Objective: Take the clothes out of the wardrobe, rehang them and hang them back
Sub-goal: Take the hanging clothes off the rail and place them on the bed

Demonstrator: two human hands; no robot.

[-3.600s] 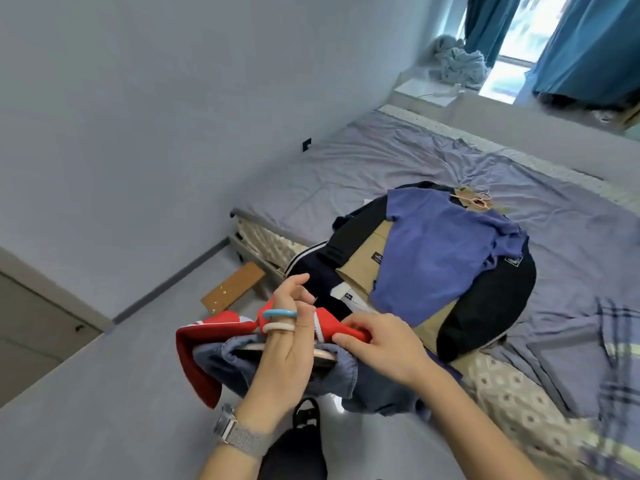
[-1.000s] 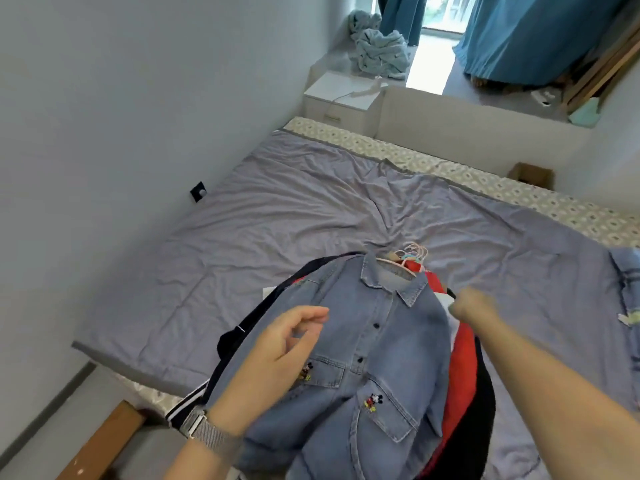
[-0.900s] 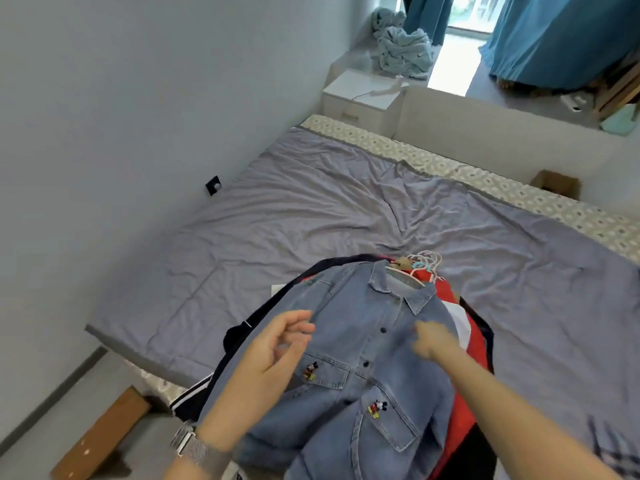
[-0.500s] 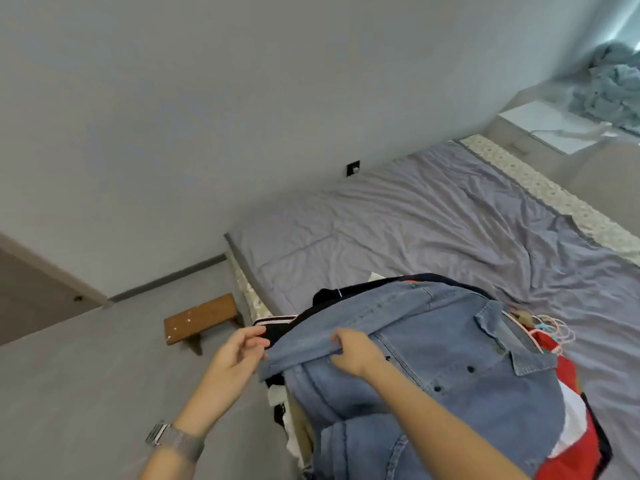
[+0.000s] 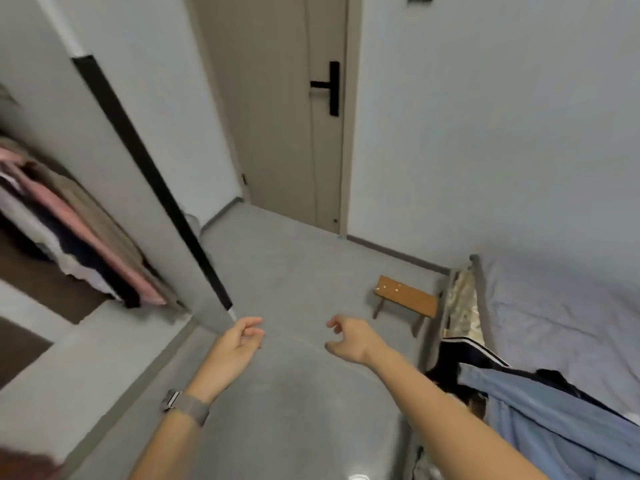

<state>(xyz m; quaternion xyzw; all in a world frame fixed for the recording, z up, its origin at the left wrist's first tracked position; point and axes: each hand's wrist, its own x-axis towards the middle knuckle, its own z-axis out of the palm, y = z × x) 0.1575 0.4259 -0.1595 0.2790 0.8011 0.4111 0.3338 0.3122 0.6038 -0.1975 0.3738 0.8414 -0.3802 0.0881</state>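
Note:
My left hand (image 5: 239, 342) and my right hand (image 5: 349, 337) hover over the grey floor, both with loosely curled fingers and holding nothing. The open wardrobe (image 5: 45, 299) is at the left, with pink, beige and dark clothes (image 5: 79, 230) hanging inside. The denim shirt (image 5: 554, 417) lies on top of the pile of clothes on the bed's near corner at the lower right, well apart from both hands.
The wardrobe's white door (image 5: 145, 161) with a black edge strip stands open between the wardrobe and the room door (image 5: 287, 116). A small wooden stool (image 5: 405, 301) stands beside the bed (image 5: 554, 313). Grey floor (image 5: 294, 410) stretches ahead.
Both hands have let go of the denim shirt's sleeve. My view has swung left from the bed toward the wardrobe and the room door.

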